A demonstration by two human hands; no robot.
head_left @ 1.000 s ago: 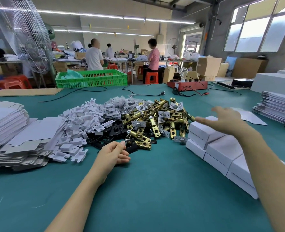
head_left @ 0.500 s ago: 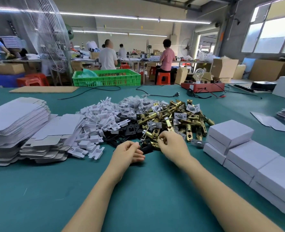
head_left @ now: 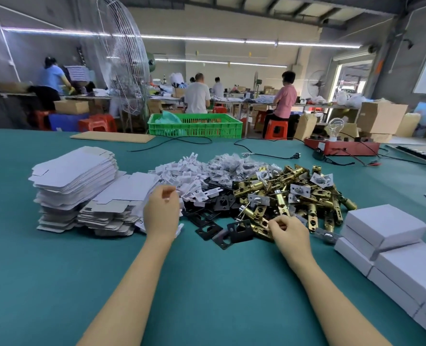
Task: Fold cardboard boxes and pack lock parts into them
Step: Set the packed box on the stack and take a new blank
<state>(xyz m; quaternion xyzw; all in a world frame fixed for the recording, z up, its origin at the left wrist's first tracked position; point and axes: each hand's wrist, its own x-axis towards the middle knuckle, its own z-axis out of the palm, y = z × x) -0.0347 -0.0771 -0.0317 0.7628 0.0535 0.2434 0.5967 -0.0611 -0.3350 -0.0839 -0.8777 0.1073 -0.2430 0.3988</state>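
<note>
Her right hand point(head_left: 289, 232) curls its fingers round a brass-coloured metal latch bolt point(head_left: 261, 224) at the near edge of the lock-part heap, likely picking it for packing. Her left hand point(head_left: 162, 212), fingers bent, pinches a small white plastic piece point(head_left: 168, 194) beside the stacked flat white cardboard blanks point(head_left: 74, 176).

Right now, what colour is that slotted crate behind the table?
Bright green crate, clearest in the head view.

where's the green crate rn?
Head view, far edge of the teal table, centre: green crate sits behind the parts pile, left of the red box.
</note>
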